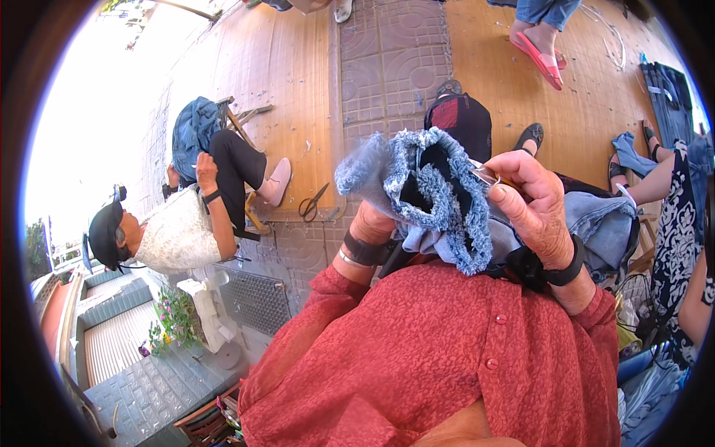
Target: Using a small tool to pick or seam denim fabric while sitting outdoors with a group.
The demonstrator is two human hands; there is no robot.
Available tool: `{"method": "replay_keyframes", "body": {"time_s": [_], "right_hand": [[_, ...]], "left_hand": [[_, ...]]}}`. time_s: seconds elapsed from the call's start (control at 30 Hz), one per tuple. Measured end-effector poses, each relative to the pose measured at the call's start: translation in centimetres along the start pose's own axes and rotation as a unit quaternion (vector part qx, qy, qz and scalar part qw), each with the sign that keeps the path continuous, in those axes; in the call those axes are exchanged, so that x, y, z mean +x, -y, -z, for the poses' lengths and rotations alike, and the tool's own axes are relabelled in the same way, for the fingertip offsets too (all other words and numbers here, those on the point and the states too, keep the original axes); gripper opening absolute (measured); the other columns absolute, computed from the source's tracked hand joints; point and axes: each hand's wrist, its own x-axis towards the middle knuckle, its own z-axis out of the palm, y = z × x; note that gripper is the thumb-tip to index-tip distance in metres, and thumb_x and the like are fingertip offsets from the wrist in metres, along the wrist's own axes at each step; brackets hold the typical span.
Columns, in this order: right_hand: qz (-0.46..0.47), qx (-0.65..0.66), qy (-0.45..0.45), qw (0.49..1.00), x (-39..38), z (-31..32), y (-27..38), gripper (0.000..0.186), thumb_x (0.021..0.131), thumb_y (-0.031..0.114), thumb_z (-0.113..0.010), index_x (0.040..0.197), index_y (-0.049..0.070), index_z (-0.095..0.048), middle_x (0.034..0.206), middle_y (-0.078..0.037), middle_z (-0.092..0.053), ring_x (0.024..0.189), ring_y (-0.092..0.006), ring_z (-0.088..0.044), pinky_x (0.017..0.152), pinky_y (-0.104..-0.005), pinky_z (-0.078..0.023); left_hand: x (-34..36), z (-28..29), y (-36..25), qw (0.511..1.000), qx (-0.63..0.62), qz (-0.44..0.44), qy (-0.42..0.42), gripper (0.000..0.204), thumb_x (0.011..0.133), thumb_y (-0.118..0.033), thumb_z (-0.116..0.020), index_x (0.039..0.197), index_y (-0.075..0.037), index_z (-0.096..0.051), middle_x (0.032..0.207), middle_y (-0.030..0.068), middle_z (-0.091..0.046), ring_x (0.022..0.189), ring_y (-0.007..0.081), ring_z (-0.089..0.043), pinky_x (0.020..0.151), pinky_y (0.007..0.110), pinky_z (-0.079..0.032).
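Observation:
A light-blue denim piece [447,205] with thick, frayed edges is bunched up in front of my chest. My left hand [375,220] holds it from below on the left, its fingers mostly hidden by the cloth. In my right hand [529,197] is a small pair of metal snips [485,173], pinched between thumb and fingers. Their tips touch or nearly touch the frayed edge on the right side. More faded denim [596,220] lies beyond my right wrist.
At the left a co-worker [179,231] sits handling blue denim [195,138]. Black-handled scissors [313,203] lie on the tan board [298,149] on the floor. Other people's feet [540,56] and jeans [666,89] are at the right, and a flower planter [201,309] stands lower left.

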Motion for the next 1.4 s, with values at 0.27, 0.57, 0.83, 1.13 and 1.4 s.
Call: {"method": "replay_keyframes", "body": {"time_s": [0.27, 0.57, 0.83, 1.13, 1.4], "right_hand": [[0.009, -0.007, -0.002, 1.000, 0.0, -0.1, 0.1, 0.023, 0.083, 0.016, -0.061, 0.096, -0.001, -0.053, 0.081, -0.005, -0.060, 0.074, -0.0086, -0.055, 0.069, -0.0207, -0.044], [0.018, 0.013, -0.023, 0.999, -0.2, -0.3, -0.7, 0.019, 0.084, 0.012, -0.060, 0.097, -0.001, -0.054, 0.076, -0.002, -0.059, 0.069, -0.0056, -0.051, 0.063, -0.0181, -0.041], [-0.027, -0.333, -0.173, 0.927, 0.7, 1.7, -3.0, 0.027, 0.083, 0.022, -0.061, 0.097, 0.001, -0.055, 0.073, -0.002, -0.059, 0.067, -0.0073, -0.053, 0.061, -0.0241, -0.042], [-0.109, 0.052, -0.099, 0.988, 0.2, 2.4, -1.9, 0.025, 0.082, 0.015, -0.062, 0.100, -0.001, -0.053, 0.081, 0.000, -0.057, 0.072, -0.0040, -0.050, 0.064, -0.0182, -0.041], [-0.090, 0.066, -0.100, 0.989, -0.2, 1.9, -1.7, 0.028, 0.082, 0.018, -0.063, 0.100, 0.000, -0.053, 0.077, 0.002, -0.055, 0.067, -0.0018, -0.046, 0.059, -0.0161, -0.037]], "left_hand": [[0.1, 0.1, 0.0, 1.000, -0.021, 0.001, -0.001, 0.049, 0.077, -0.020, -0.067, 0.119, -0.003, -0.047, 0.111, 0.0107, -0.056, 0.098, 0.0188, -0.056, 0.087, 0.032, -0.047], [-0.7, 0.9, 0.4, 1.000, 0.007, 0.002, -0.024, 0.048, 0.077, -0.017, -0.066, 0.119, -0.004, -0.047, 0.111, 0.0098, -0.056, 0.097, 0.0183, -0.056, 0.086, 0.032, -0.047], [-1.9, 4.6, 1.7, 0.998, 0.062, -0.005, -0.025, 0.068, 0.072, -0.035, -0.070, 0.126, -0.008, -0.040, 0.124, 0.0100, -0.046, 0.112, 0.0258, -0.047, 0.097, 0.042, -0.039], [-0.4, 3.4, 1.5, 0.999, 0.016, 0.008, -0.051, 0.084, 0.050, -0.015, -0.085, 0.122, -0.007, -0.043, 0.116, 0.0055, -0.052, 0.103, 0.0170, -0.051, 0.093, 0.034, -0.041], [0.0, 3.7, 1.4, 0.997, 0.023, 0.065, -0.047, 0.086, 0.066, -0.066, -0.058, 0.115, 0.003, -0.044, 0.106, 0.0191, -0.054, 0.095, 0.0311, -0.054, 0.085, 0.043, -0.046]]}}
